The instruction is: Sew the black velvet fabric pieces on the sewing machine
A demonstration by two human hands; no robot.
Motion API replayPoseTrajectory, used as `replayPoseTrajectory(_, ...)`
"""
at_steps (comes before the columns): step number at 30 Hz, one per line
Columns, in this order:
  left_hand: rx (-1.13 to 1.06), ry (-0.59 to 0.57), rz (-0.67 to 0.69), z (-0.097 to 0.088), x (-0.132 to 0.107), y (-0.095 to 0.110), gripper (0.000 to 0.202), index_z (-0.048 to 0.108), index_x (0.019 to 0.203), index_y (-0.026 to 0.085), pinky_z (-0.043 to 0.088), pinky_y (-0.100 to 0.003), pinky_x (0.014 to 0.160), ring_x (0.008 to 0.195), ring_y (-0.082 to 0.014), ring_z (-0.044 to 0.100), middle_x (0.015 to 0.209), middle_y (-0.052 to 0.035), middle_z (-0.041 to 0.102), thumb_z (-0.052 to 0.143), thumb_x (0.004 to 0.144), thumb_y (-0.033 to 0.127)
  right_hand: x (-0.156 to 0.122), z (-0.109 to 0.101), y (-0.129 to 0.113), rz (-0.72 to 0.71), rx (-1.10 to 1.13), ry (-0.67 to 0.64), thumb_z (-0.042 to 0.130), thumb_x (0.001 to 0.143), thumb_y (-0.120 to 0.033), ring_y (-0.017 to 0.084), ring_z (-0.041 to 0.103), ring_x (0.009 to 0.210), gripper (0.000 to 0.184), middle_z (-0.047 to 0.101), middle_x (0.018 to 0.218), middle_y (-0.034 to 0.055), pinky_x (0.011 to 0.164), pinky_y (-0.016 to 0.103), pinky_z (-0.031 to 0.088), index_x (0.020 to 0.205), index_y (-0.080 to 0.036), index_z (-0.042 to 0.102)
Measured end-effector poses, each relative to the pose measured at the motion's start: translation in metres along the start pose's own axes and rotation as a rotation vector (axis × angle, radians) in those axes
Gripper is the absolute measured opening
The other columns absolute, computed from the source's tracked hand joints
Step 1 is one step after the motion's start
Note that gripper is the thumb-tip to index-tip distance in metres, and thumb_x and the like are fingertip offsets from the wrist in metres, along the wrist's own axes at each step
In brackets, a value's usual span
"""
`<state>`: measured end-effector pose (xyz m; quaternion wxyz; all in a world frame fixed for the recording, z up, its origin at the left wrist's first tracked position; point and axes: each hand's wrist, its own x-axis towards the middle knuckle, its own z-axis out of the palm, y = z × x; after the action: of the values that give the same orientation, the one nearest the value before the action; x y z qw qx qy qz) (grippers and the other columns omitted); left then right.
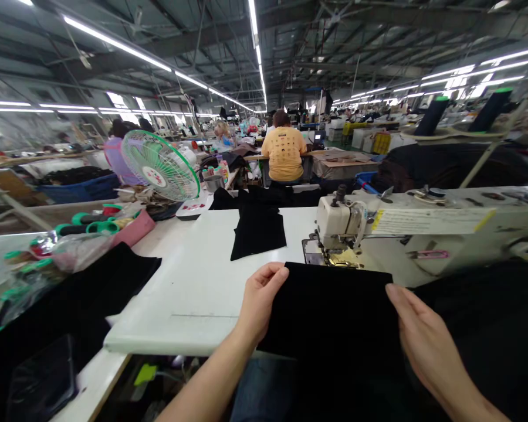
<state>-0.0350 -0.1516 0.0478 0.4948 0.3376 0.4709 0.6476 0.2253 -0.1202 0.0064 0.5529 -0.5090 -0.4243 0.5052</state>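
Between my two hands a piece of black fabric (pixel 334 310) is stretched, its top edge nearly level. My left hand (pixel 264 293) pinches the top left corner between thumb and fingers. At the top right corner my right hand (pixel 416 316) grips the other end, with part of its fingers behind the cloth. The fabric hangs over the table's front edge toward my lap. Just beyond its top edge stands the sewing machine (pixel 341 220), its needle area close to the cloth. More black fabric pieces (pixel 259 228) lie on the white table (pixel 193 287) to the left of the machine.
A green-rimmed fan (pixel 161 167) stands at the back left. Thread spools (pixel 92 225) and a dark phone (pixel 41 375) lie on the left side. Dark cloth (pixel 488 328) fills the right side. A person in a yellow shirt (pixel 284 153) sits ahead.
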Motion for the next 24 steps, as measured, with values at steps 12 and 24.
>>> replayPoseTrajectory(12,-0.011,0.117,0.102,0.012,-0.004,0.005,0.018,0.074,0.075,0.018,0.049,-0.023,0.078,0.08,-0.0133,0.063,0.083,-0.0014,0.071,0.086,0.066,0.027,0.007,0.003,-0.02,0.205,0.272,0.108,0.094,0.052,-0.033,0.027,0.074,0.102,0.041,0.08,0.093,0.0046,0.083,0.024,0.063,0.089,-0.023,0.078)
replayPoseTrajectory(24,-0.052,0.118,0.086,0.014,-0.004,0.005,0.015,0.07,0.069,0.018,0.047,-0.024,0.081,0.082,-0.0132,0.062,0.087,-0.0013,0.071,0.084,0.066,0.024,0.008,0.003,-0.025,0.17,0.287,0.14,0.096,0.05,-0.035,0.018,0.076,0.082,0.037,0.079,0.08,0.0003,0.075,0.012,0.059,0.081,-0.023,0.08)
